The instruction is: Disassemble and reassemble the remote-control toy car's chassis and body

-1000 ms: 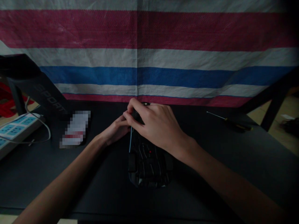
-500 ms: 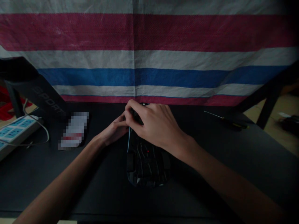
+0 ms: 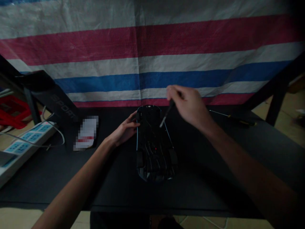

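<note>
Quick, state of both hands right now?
Left hand: against the side of the upturned toy car; whether it grips cannot be told.
Right hand: closed, holding a slim dark tool, tip pointing down toward the car.

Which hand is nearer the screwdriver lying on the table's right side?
Right. The right hand, raised and holding a slim tool, is left of the screwdriver; the left hand is farther left, against the upturned toy car.
</note>
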A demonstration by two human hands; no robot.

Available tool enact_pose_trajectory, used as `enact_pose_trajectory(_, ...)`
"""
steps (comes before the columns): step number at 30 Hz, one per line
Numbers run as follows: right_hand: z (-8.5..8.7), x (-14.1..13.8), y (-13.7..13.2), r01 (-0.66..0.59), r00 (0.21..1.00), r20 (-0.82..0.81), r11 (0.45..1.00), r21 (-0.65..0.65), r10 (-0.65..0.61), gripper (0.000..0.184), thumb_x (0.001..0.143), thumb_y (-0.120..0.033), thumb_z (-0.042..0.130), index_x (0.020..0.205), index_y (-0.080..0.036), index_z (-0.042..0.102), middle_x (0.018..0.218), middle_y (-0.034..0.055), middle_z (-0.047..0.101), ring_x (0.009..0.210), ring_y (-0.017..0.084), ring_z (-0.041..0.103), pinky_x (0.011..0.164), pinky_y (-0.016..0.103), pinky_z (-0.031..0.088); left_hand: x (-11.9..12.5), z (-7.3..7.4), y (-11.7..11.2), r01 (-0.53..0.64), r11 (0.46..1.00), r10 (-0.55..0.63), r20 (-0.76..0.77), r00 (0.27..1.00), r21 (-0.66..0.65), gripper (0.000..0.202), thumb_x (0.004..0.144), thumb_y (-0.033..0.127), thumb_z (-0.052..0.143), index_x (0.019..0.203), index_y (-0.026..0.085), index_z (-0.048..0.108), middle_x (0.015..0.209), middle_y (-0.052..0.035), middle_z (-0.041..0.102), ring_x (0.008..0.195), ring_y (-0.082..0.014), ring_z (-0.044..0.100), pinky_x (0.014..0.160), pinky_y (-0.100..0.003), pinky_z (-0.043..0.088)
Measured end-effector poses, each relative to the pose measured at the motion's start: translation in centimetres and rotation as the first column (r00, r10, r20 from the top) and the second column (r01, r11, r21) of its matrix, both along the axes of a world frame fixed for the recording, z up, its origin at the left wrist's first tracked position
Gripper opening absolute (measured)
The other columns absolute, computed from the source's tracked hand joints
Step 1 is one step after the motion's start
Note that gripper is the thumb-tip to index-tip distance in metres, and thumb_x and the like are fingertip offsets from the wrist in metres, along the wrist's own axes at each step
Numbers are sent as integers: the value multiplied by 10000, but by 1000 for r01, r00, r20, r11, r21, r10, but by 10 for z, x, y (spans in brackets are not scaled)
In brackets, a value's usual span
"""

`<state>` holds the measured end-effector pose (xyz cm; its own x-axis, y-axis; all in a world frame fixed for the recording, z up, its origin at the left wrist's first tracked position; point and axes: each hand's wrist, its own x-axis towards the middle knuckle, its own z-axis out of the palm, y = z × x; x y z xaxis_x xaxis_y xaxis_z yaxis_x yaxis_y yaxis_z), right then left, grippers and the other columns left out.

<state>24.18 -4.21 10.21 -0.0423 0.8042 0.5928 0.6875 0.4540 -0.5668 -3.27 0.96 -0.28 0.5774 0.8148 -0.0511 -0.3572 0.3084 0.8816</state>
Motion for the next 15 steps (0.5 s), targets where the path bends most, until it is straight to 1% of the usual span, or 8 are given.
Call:
enact_pose_trajectory(2, -9, 36, 3, 8, 999, 42, 989, -148, -1, 636, 1153, -656, 363, 728, -246, 600, 639, -11, 523, 664, 153, 572, 692, 438, 316, -1, -2, 1, 12, 1000, -11, -16, 1000, 17, 756, 812, 111, 826, 1529, 271, 649, 1499, -82, 701, 1257, -258, 697, 1052, -376, 514)
enact_pose_trajectory(3, -17, 50, 4, -27, 996, 73, 963, -269, 48, 589, 1124, -657, 465, 722, -249, 600, 619, -20, 518, 624, 152, 528, 676, 424, 322, -1, -3, 2, 9, 1000, -8, -30, 1000, 19, 770, 810, 120, 830, 1540, 275, 641, 1534, -81, 681, 1280, -266, 685, 1050, -375, 515)
enact_pose_trajectory(5, -35, 67, 4, -86, 967, 161, 845, -528, 198, 542, 1103, -593, 499, 713, -240, 631, 616, -17, 544, 588, 154, 498, 649, 384, 348, -1, -2, 2, 2, 1000, -1, -57, 998, 13, 782, 812, 140, 839, 1553, 282, 632, 1597, -78, 642, 1338, -283, 656, 1061, -381, 513)
enact_pose_trajectory(6, -45, 70, 3, -83, 952, 192, 806, -587, 238, 517, 1105, -546, 496, 720, -234, 644, 672, 5, 614, 637, 165, 557, 675, 370, 385, 0, -1, 2, -2, 1000, 3, -68, 998, 9, 780, 816, 149, 840, 1555, 284, 631, 1621, -76, 626, 1370, -293, 639, 1077, -389, 511)
enact_pose_trajectory(8, -64, 66, 0, -21, 934, 270, 791, -611, 233, 494, 1120, -502, 474, 752, -236, 667, 795, 44, 721, 768, 195, 670, 756, 356, 452, 1, 2, 0, -3, 1000, 4, -84, 996, 11, 779, 832, 165, 830, 1573, 284, 620, 1656, -77, 605, 1431, -315, 607, 1136, -420, 496)
enact_pose_trajectory(10, -78, 58, -2, 63, 935, 318, 808, -586, 158, 433, 1109, -543, 513, 871, -249, 726, 897, 75, 764, 836, 234, 705, 765, 366, 456, 2, 7, -2, -6, 1000, 9, -103, 995, 26, 784, 846, 176, 814, 1594, 280, 605, 1690, -78, 582, 1495, -340, 571, 1209, -466, 467)
enact_pose_trajectory(13, -90, 48, -5, 184, 927, 373, 820, -542, 38, 422, 1073, -624, 560, 1049, -256, 766, 834, 102, 727, 758, 281, 672, 677, 382, 401, 3, 11, -4, -23, 998, 29, -133, 991, 50, 803, 857, 189, 800, 1624, 269, 576, 1714, -86, 567, 1571, -365, 521, 1292, -520, 418)
enact_pose_trajectory(15, -95, 44, -7, 216, 926, 379, 829, -517, -5, 432, 1056, -642, 584, 1116, -255, 766, 760, 88, 684, 693, 280, 633, 638, 375, 359, 5, 11, -5, -39, 997, 48, -143, 989, 65, 820, 856, 194, 791, 1639, 258, 557, 1715, -99, 569, 1591, -371, 511, 1320, -541, 403)
